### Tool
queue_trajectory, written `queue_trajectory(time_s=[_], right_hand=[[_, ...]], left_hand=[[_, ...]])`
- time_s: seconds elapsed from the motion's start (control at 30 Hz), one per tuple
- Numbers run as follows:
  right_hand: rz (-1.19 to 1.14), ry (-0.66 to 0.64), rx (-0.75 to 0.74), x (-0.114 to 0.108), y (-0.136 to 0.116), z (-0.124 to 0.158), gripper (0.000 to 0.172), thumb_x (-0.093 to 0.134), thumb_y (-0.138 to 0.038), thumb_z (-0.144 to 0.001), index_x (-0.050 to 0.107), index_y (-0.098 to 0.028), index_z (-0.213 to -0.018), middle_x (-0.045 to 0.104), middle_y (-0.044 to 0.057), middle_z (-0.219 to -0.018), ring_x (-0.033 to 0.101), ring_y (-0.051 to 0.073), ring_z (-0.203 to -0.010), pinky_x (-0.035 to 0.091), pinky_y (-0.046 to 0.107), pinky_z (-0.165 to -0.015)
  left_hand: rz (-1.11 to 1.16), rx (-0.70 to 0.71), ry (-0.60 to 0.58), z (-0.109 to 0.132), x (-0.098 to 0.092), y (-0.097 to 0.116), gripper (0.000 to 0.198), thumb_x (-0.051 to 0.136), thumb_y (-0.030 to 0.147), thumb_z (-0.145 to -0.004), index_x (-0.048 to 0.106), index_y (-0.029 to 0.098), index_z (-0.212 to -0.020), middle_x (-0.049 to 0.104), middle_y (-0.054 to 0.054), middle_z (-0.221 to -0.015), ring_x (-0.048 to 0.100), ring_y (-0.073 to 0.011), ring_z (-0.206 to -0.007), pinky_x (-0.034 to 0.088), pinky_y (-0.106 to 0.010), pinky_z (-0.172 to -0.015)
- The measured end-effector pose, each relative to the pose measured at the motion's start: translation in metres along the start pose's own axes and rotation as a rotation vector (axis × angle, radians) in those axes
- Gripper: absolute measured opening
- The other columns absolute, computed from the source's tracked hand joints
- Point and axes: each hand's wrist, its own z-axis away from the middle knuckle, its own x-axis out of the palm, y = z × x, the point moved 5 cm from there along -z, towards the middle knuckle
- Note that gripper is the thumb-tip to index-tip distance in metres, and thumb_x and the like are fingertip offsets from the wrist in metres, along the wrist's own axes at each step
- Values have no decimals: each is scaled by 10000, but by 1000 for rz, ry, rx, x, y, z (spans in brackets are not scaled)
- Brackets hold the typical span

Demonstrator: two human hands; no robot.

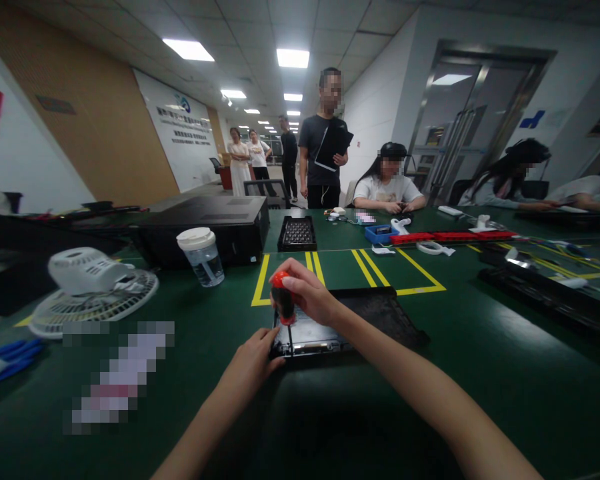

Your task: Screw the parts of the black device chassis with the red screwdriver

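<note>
A screwdriver with a red and black handle stands nearly upright in my right hand, whose fingers wrap round the top of the handle. Its shaft points down to the near left part of a flat black casing lying on the table. Bright metal parts show inside the casing's left half. My left hand grips the casing's near left corner, with thumb and fingers at the edge. Where the screwdriver's tip meets the casing is too small to make out.
On the left are a white fan, a lidded cup and a large black box. Beyond lie a black tray and a blue bin. A long black part lies right. People stand and sit across the green table.
</note>
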Motion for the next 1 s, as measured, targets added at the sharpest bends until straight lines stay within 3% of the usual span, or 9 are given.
queue_trajectory(time_s=[0.6, 1.0], right_hand=[[80, 27, -66, -2, -5, 0, 198, 590, -329, -783, 459, -191, -835, 494, -45, -665, 480, 75, -513, 385, 169, -448], [117, 23, -108, 2, -11, -3, 259, 627, -329, -753, 414, -186, -787, 580, -1, -756, 547, 107, -665, 440, 215, -579]], left_hand=[[-5, 2, -4, -1, 1, -1, 551, 548, 279, -755, 432, 185, -1285, 510, -101, -1220, 516, -230, -1083, 386, -316, -915], [-12, 9, 0, 0, 0, 1, 564, 554, 270, -755, 426, 167, -1295, 522, -105, -1202, 532, -230, -1056, 394, -319, -907]])
